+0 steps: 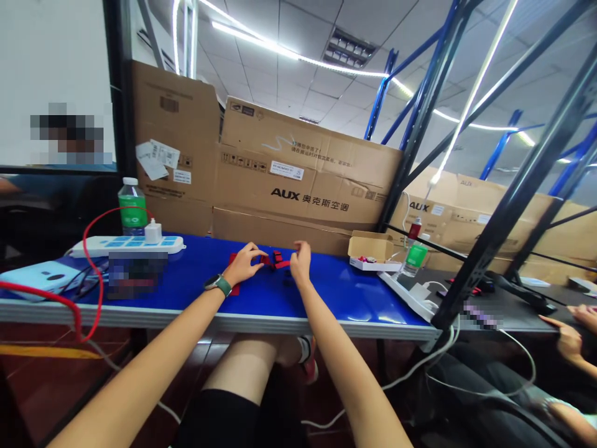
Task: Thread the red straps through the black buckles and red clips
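Small red and black pieces (pixel 278 259) lie on the blue tabletop between my two hands. My left hand (pixel 243 262), with a green-strapped watch on its wrist, curls its thumb and fingers at the left side of them, around something red too small to make out. A flat red piece (pixel 235 290) lies partly hidden beneath that hand. On the other side, my right hand (pixel 301 258) has its fingers bent beside the red and black pieces; whether it grips any is hidden. A dark small item (pixel 288 277) is on the table by the right hand.
A power strip (pixel 128 244) and a green-labelled bottle (pixel 133 208) stand at the left, with a red cable (pixel 99 298) looping over the edge. An open small box (pixel 372 251) sits at the back right. Cardboard (pixel 303 180) walls the back. Another person's hands (pixel 571 339) are far right.
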